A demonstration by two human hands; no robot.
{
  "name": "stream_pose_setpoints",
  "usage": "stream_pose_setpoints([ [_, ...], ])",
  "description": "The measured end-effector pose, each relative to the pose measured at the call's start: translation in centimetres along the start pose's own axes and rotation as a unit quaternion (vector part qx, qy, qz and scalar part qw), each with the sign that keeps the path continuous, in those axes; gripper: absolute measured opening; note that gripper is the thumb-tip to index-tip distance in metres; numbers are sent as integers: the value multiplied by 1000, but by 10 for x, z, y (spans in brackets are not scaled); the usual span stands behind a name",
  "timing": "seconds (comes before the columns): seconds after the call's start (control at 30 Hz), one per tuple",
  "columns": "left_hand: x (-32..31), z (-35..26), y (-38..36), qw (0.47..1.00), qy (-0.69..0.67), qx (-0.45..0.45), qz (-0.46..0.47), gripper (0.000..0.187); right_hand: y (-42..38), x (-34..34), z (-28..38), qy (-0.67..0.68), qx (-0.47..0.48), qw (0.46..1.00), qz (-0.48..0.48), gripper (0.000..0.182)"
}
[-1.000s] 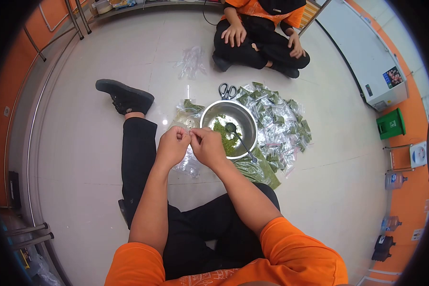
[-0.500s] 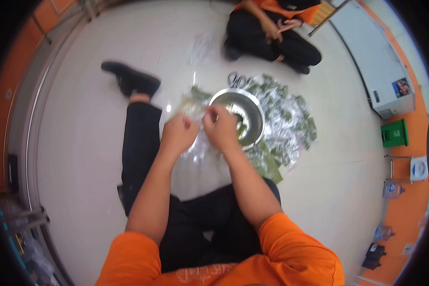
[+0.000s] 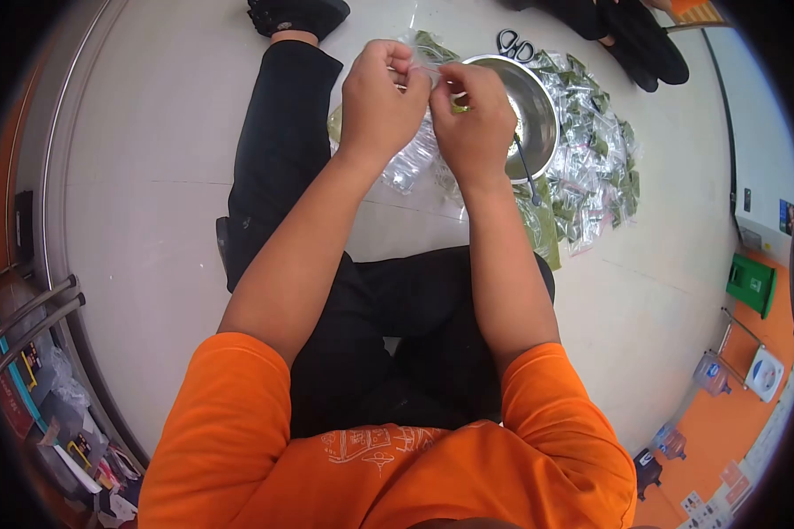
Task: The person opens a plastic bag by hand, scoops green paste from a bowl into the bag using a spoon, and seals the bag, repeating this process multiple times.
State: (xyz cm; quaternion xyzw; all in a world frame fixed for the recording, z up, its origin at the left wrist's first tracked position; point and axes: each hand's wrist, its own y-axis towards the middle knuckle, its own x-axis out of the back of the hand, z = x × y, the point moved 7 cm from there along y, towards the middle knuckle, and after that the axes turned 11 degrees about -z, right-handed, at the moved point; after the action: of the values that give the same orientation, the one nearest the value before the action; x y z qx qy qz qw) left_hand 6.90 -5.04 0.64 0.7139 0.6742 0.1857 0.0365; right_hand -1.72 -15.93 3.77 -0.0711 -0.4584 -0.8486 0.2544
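My left hand (image 3: 378, 110) and my right hand (image 3: 476, 123) meet over the floor, fingers closed on the edge of a small clear plastic bag (image 3: 427, 60). My fingers partly hide the bag. Just beyond my right hand stands a steel bowl (image 3: 547, 115), with a dark-handled utensil (image 3: 527, 167) leaning on its rim; its working end is hidden. Beneath my hands, clear plastic bags (image 3: 408, 166) lie on the floor. Many small clear packets with green contents (image 3: 595, 159) are heaped right of the bowl. Black-handled scissors (image 3: 514, 46) rest behind it.
A larger green packet (image 3: 543, 231) lies close to my right knee. My outstretched leg (image 3: 278, 132) borders the left side. Another person's legs (image 3: 640, 40) are at the upper right. A white freezer (image 3: 763, 132) and a green bin (image 3: 751, 284) stand along the right wall.
The view has tilted downward, so the bowl and packets appear higher. My hands have come closer together on the bag. The utensil's handle now shows beside my right hand.
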Motion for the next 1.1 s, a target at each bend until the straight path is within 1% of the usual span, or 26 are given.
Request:
stream_pose_setpoints([
  [0.03, 0, -4, -2, 1000, 22, -21, -5, 25, 0, 0, -2, -11, -14, 1000, 6, 23],
  [0.1, -3, -10, 0, 999, -1, -51, 14, 21, 3, -2, -10, -33, -41, 998, 14, 26],
  [0.13, -6, -11, -2, 998, -5, -59, 35, 21, 0, -4, -17, 6, -75, 996, 41, 29],
  [0.17, -8, -11, -7, 996, -9, -64, 59, 21, -4, -5, -23, 14, -95, 994, 56, 29],
  [0.2, -7, -11, -7, 996, -15, -69, 56, 24, -7, -7, -30, 21, -116, 991, 70, 28],
  [0.23, -7, -11, -8, 995, 8, -84, 53, 24, -9, -10, -36, 30, -134, 987, 82, 28],
  [0.27, -5, -13, -8, 993, 32, -98, 51, 25, -6, -5, -37, 8, -130, 990, 61, 25],
  [0.3, -5, -15, -9, 991, 55, -113, 49, 25, -4, 0, -32, -9, -106, 994, 36, 24],
  [0.37, -6, -19, -14, 987, 77, -137, 12, 28, 0, 4, -21, -43, -55, 997, -15, 22],
  [0.4, -6, -20, -16, 985, 81, -155, -5, 29, 1, 3, -17, -16, -27, 999, -41, 20],
  [0.43, -6, -21, -17, 981, 84, -173, -24, 30, 1, 3, -16, -1, -16, 999, -40, 20],
  [0.53, -6, -5, -16, 998, -14, -43, -42, 35, 2, 3, -12, 34, 4, 999, -35, 21],
  [0.6, -6, 1, -13, 999, 8, -29, -42, 37, 2, 2, -7, 45, -1, 999, -30, 20],
  [0.7, -2, 9, -7, 998, 41, -23, -50, 38, -1, -3, -3, 33, 31, 999, -3, 20],
  [0.8, -3, 3, -7, 996, 65, -45, -36, 41, 1, 5, -21, -1, -111, 994, -17, 19],
  [0.9, -7, -5, -8, 995, 52, -84, -6, 49, 2, 5, -33, 15, -192, 981, 9, 20],
  [0.93, -7, -6, -8, 994, 43, -96, 5, 52, -1, 4, -43, 11, -266, 962, 55, 22],
  [1.03, -6, -26, -12, 960, 108, -234, 113, 62, -11, 0, -75, 61, -350, 930, 96, 25],
  [1.1, -5, -27, -17, 944, 131, -256, 163, 66, -16, -1, -87, 75, -390, 912, 102, 29],
])
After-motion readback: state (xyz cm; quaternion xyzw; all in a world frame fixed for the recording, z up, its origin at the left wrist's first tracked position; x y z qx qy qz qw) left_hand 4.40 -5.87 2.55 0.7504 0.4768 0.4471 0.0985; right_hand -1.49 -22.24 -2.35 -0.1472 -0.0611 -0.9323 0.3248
